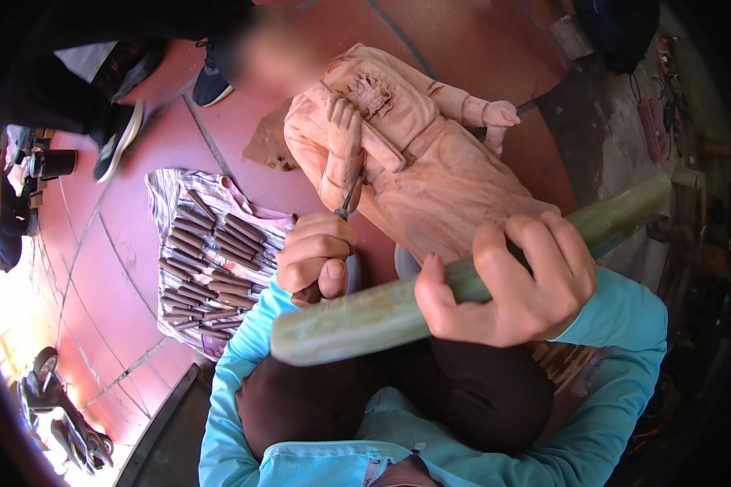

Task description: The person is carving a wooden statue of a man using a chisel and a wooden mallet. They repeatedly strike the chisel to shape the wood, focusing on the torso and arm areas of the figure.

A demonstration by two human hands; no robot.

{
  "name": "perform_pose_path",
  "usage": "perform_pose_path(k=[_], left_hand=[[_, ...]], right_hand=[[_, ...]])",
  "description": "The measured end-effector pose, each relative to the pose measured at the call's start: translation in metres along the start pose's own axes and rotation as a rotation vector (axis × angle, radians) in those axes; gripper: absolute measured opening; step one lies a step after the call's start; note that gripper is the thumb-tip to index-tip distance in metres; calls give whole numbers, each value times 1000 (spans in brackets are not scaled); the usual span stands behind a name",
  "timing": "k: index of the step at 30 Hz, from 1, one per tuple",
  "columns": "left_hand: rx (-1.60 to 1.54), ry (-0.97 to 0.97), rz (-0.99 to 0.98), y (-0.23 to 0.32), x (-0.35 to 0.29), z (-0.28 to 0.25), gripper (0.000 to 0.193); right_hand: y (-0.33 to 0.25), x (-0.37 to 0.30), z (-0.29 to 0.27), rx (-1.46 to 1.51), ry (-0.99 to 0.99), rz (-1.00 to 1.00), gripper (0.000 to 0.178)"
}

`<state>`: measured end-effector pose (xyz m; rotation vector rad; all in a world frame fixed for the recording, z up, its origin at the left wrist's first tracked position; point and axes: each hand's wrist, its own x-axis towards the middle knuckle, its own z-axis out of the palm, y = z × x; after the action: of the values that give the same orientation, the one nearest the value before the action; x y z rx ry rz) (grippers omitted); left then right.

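A carved wooden statue (447, 183) of a robed, bearded figure lies tilted before my knees, one of its hands raised to the chest. My left hand (315, 256) is closed around the brown handle of a carving chisel (348, 200). Its thin metal blade points up at the statue's bent arm; whether the tip touches the wood I cannot tell. In my right hand (516, 284) is a long, pale green, club-shaped mallet (357, 323), gripped near its middle. The mallet's thick end lies just below my left fist in the picture and partly hides the chisel's butt.
Left of the statue, several brown-handled chisels (211, 276) lie on a striped cloth (164, 191) spread over red floor tiles. A person's dark shoes (211, 86) stand at the upper left. A block of wood (270, 140) sits by the statue's shoulder. A motorbike (61, 410) shows lower left.
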<state>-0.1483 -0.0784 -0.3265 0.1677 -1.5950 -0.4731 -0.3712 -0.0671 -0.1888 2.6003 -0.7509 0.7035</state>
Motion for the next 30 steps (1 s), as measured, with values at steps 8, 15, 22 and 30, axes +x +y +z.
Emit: perform_pose_path(k=[8, 15, 22, 30], left_hand=[[-19, -37, 86, -9, 0, 3, 14], [-30, 26, 48, -6, 6, 15, 15], [-90, 141, -125, 19, 27, 19, 8], [128, 126, -135, -1, 34, 13, 11]], right_hand=[[5, -5, 3, 4, 34, 5, 22], [8, -9, 1, -17, -1, -28, 22], [13, -20, -2, 144, 54, 8, 24], [8, -17, -6, 207, 159, 126, 39]])
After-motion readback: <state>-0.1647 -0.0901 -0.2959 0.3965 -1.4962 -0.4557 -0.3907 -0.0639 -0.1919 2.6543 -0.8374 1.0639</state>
